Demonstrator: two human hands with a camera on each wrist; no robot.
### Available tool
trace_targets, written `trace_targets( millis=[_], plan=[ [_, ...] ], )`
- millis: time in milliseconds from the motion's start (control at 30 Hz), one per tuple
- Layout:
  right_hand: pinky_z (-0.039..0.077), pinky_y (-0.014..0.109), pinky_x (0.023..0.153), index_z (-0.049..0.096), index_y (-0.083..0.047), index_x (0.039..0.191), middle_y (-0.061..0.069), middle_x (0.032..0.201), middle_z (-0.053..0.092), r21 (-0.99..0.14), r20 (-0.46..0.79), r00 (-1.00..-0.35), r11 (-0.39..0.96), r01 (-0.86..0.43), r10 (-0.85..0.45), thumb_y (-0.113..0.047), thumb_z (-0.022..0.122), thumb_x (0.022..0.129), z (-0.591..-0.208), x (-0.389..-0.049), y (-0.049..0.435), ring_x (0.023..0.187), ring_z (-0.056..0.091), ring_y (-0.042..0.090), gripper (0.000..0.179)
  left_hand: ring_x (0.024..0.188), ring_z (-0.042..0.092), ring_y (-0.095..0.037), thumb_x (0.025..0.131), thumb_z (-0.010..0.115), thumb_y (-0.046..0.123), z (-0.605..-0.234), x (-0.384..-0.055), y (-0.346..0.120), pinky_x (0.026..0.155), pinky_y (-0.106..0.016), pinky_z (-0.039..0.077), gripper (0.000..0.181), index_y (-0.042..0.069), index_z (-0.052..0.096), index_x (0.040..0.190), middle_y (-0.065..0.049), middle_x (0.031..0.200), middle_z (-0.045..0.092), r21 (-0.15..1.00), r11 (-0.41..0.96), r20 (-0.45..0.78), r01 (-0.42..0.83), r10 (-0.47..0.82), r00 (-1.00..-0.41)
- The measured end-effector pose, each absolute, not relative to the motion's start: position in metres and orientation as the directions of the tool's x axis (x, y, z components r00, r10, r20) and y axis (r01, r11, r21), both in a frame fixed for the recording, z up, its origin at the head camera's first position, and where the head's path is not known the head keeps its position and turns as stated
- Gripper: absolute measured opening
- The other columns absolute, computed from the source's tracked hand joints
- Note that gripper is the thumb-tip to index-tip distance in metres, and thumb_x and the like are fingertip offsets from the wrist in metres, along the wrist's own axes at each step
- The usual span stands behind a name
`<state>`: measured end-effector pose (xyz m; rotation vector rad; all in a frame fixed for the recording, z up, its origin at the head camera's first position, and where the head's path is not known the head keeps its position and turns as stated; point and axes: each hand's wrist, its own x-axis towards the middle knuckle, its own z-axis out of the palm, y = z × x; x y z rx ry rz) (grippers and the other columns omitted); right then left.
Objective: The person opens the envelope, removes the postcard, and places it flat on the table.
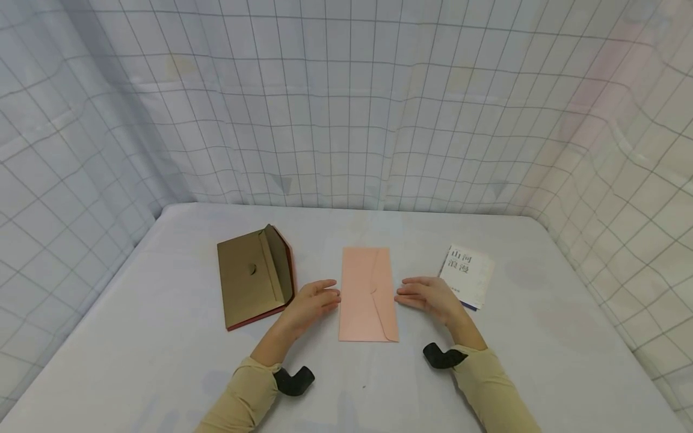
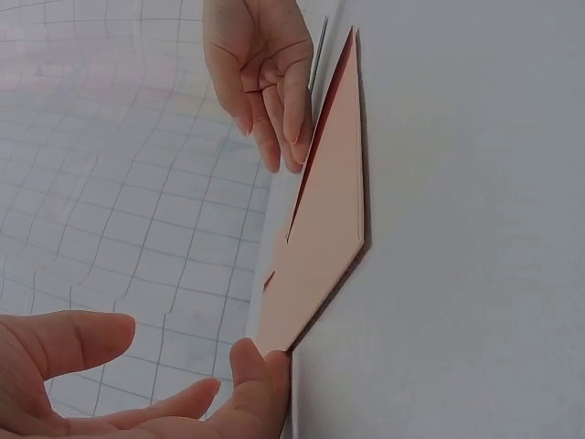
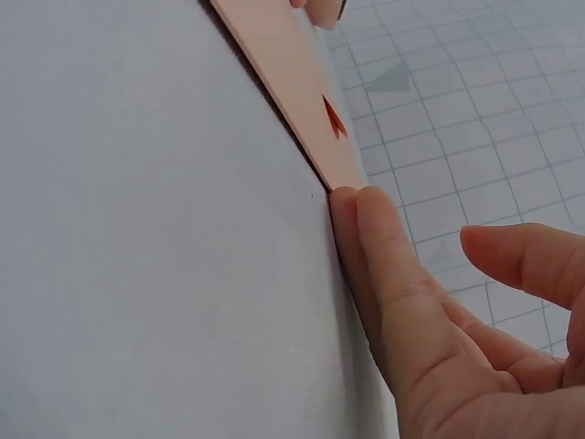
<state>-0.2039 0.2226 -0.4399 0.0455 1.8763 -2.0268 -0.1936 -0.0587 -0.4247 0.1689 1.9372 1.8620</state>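
Observation:
A pink envelope lies flat on the white table, its flap folded over the front along the right side. My left hand is at the envelope's left edge, fingers extended toward it. From the other side, my right hand reaches to the right edge with its fingers straight. Both wrist views show fingertips at the envelope's edges, and the thumbs held off it. Neither hand grips anything.
To the left lies a gold-brown envelope with its flap raised and a red edge beneath it. A white booklet with dark Chinese characters lies behind my right hand, over something blue. White grid-patterned curtains surround the table.

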Motion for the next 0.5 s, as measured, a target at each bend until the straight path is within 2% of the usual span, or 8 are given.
trace_targets(
  millis=[133, 300, 500],
  plan=[
    [0.054, 0.028, 0.086, 0.033, 0.016, 0.136, 0.008, 0.099, 0.067, -0.948, -0.285, -0.924, -0.069, 0.312, -0.255, 0.0, 0.044, 0.095, -0.441, -0.204, 0.222, 0.093, 0.069, 0.016, 0.045, 0.117, 0.051, -0.029, 0.096, 0.04, 0.005, -0.424, -0.194, -0.059, 0.105, -0.039, 0.041, 0.051, -0.013, 0.024, 0.141, -0.033, 0.137, 0.039, 0.972, 0.091, -0.235, -0.217, 0.387, -0.892],
    [0.054, 0.027, 0.087, 0.033, 0.016, 0.136, 0.009, 0.099, 0.067, -0.949, -0.286, -0.923, -0.057, 0.31, -0.257, -0.001, 0.044, 0.095, -0.443, -0.203, 0.222, 0.093, 0.068, 0.015, 0.046, 0.095, 0.055, -0.006, 0.096, 0.042, 0.003, -0.429, -0.196, -0.059, 0.085, -0.019, 0.046, 0.051, -0.014, 0.024, 0.141, -0.032, 0.134, 0.044, 0.972, 0.065, -0.232, -0.226, 0.424, -0.875],
    [0.054, 0.027, 0.086, 0.033, 0.016, 0.136, 0.009, 0.099, 0.067, -0.944, -0.293, -0.916, -0.07, 0.322, -0.273, 0.0, 0.045, 0.095, -0.443, -0.205, 0.219, 0.092, 0.068, 0.014, 0.046, 0.084, 0.053, -0.002, 0.093, 0.046, -0.002, -0.438, -0.196, -0.054, 0.074, -0.015, 0.047, 0.049, -0.012, 0.032, 0.138, -0.024, 0.123, 0.051, 0.98, 0.071, -0.197, -0.184, 0.412, -0.89]
  ],
)
